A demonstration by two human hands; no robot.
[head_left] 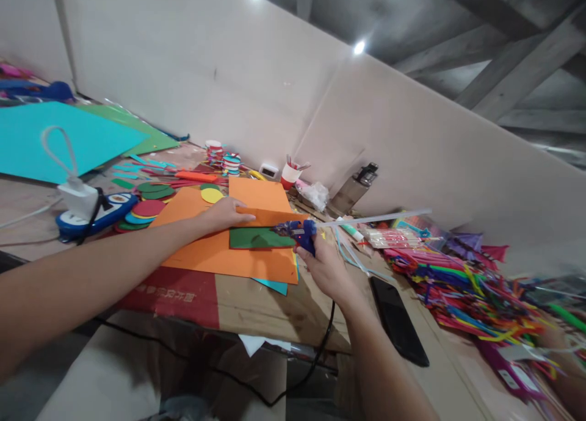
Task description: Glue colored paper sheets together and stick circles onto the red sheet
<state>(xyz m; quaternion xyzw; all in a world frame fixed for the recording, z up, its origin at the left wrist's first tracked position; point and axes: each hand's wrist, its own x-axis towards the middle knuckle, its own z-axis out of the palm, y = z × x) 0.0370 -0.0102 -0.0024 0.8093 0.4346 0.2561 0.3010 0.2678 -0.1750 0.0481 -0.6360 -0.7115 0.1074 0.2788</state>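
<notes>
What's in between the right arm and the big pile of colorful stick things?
A black phone, lying on the brown cardboard, is between the right arm and the colorful pile. The head view shows it.

Matt orange paper [274, 217], smooth plastic glue gun [309, 233], glossy phone [398, 320], matt cardboard [256, 308]

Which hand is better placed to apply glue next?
Probably the right hand: it holds the glue gun, its nozzle near the green paper, while the left hand holds an orange strip.
</notes>
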